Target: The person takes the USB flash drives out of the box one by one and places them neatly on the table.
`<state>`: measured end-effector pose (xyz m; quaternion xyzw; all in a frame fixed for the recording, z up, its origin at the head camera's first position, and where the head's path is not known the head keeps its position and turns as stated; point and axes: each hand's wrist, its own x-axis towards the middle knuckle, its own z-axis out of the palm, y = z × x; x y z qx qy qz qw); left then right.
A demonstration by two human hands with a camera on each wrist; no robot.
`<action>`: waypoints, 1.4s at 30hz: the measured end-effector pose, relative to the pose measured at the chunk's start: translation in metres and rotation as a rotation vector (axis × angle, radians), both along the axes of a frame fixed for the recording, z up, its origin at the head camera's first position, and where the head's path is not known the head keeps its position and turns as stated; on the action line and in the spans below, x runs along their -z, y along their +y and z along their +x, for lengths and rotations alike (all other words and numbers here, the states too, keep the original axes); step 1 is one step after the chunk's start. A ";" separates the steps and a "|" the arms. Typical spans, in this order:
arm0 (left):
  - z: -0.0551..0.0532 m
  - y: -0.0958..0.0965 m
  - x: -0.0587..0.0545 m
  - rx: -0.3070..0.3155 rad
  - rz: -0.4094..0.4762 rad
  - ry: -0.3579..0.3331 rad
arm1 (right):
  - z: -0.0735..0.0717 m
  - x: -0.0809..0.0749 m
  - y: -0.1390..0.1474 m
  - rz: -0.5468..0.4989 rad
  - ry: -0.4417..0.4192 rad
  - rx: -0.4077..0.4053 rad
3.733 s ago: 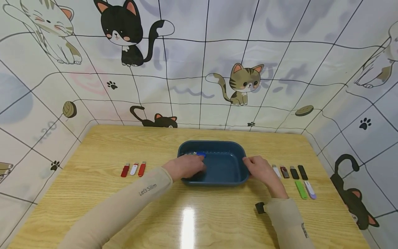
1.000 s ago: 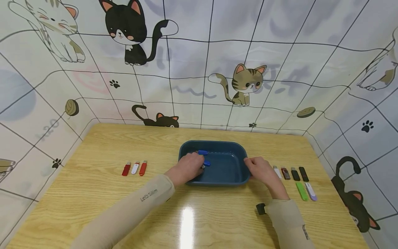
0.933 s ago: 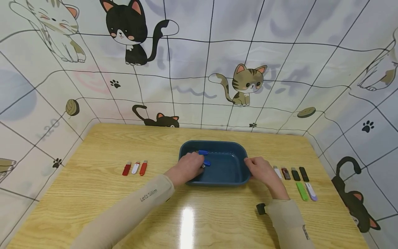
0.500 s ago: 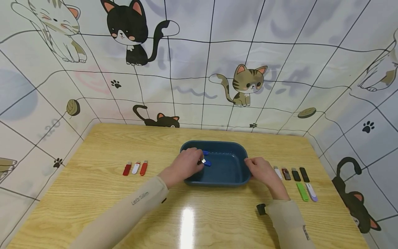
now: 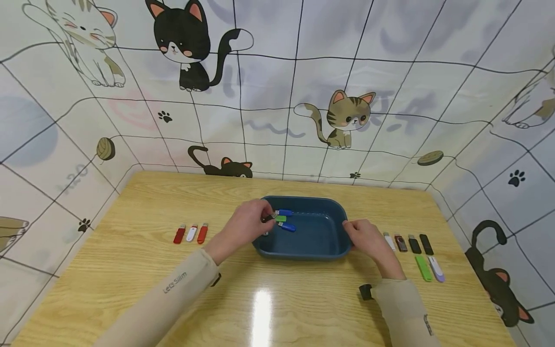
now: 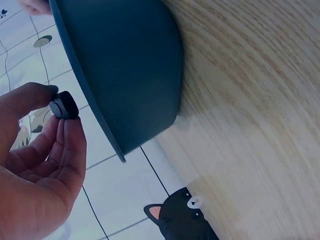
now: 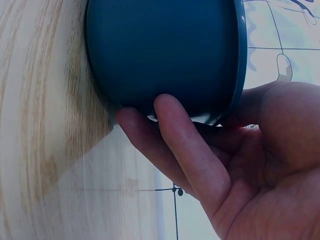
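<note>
Between thumb and fingers my left hand (image 5: 247, 220) pinches a black USB stick (image 6: 65, 105), held over the left end of a dark blue rectangular bin (image 5: 310, 253). Two blue USB sticks (image 5: 287, 227) and a green USB stick (image 5: 281, 219) lie inside the bin near its left end. A small metal end also shows just below the left hand. My right hand (image 5: 367, 241) grips the right end of the bin; in the right wrist view its fingers (image 7: 187, 145) lie against the outer wall while the thumb is up at the rim.
Three sticks, including a red USB stick (image 5: 202, 233) and a white USB stick (image 5: 191, 233), stand in a row at left on the wooden table (image 5: 182, 299). To the right lie several more, among them a bright green USB stick (image 5: 423, 268). A cat-print curtain (image 5: 269, 96) encloses the table.
My left hand has risen from inside the bin and shifted left with the black USB stick, uncovering the green one. The right hand keeps its hold on the bin.
</note>
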<state>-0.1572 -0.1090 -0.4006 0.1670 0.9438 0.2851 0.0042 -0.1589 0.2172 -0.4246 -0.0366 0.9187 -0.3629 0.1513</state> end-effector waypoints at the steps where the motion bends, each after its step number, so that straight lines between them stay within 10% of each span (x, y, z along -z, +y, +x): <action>1: 0.000 -0.002 0.000 -0.008 0.007 -0.002 | 0.000 0.000 0.000 0.001 0.000 0.001; 42: 0.024 -0.117 0.006 -0.296 0.115 0.019 | 0.001 0.001 -0.001 0.012 0.018 -0.008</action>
